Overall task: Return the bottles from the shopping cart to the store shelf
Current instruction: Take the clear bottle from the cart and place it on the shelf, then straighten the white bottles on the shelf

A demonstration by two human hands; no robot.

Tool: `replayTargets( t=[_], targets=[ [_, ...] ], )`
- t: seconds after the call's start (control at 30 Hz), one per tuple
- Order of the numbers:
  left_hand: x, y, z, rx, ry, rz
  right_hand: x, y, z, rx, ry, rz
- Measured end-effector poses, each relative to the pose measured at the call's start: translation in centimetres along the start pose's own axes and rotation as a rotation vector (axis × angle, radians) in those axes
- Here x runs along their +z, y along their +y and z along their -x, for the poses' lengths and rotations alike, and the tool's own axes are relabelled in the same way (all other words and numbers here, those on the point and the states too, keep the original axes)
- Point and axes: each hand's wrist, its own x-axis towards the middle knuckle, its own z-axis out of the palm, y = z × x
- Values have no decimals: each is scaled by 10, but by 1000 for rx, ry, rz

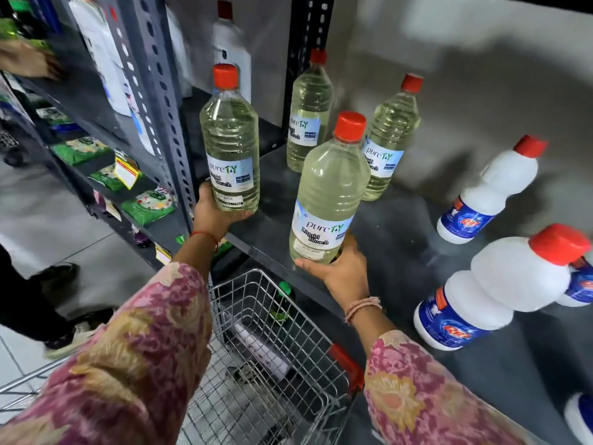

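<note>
My left hand [214, 211] grips the base of a clear bleach bottle [230, 136] with a red cap, held upright at the front left edge of the grey shelf [394, 226]. My right hand [341, 268] holds a second clear bleach bottle [327, 194] by its base, over the shelf's front edge. Two more of the same bottles [308, 114] [390, 139] stand further back on the shelf. Below, the wire shopping cart [272, 364] holds a green-capped dark bottle [282, 301] and a lying bottle [263, 348].
White bottles with red caps and blue labels [487, 191] [491, 290] stand on the shelf's right side. A perforated steel upright [160, 101] borders the shelf on the left. Beyond it are shelves of green packets [147, 207]. Another person's hand [32, 62] and shoes [70, 338] are at left.
</note>
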Motion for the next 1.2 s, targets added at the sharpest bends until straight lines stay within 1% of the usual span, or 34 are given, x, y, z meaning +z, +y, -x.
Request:
replayTargets(
  t=[0.13,0.23,0.37,0.43,0.5,0.6,0.63,0.67,0.77,0.83,0.9,0.97,1.03,1.1,1.13,1.17,1.2],
  targets=[
    [-2,-9,-4,5,11,28,-1,0,1,8,32,7],
    [-3,-13,-7,14,-12,25,-2,-1,2,3,50,33],
    [-3,-18,-10,23,-24,8,-4,-4,4,-8,43,37],
    [-2,-14,-5,24,-7,-40,-5,-7,7,19,34,55],
    [0,-6,10,50,42,-53,-7,-6,12,51,8,89],
    [4,1,62,70,149,-1,-16,-1,38,47,-59,167],
    [7,-2,86,72,168,11,-21,2,54,23,-71,217],
    [13,-3,113,76,154,31,-29,5,75,-27,-65,277],
    [37,-4,192,134,-30,80,-60,25,133,-195,55,398],
    [61,2,228,211,-165,115,-89,43,164,-240,166,413],
    [89,16,245,292,-305,119,-121,56,186,-231,316,392],
    [118,30,248,274,-457,138,-158,64,202,-203,526,360],
    [141,43,245,205,-648,176,-198,69,213,-202,750,295],
    [158,48,236,195,-773,210,-232,71,217,-179,904,248],
    [165,50,233,194,-811,200,-248,80,216,-133,914,227],
    [172,51,229,189,-831,177,-263,86,213,-71,862,195],
    [176,55,228,182,-839,148,-277,92,208,-4,763,148]
  ],
)
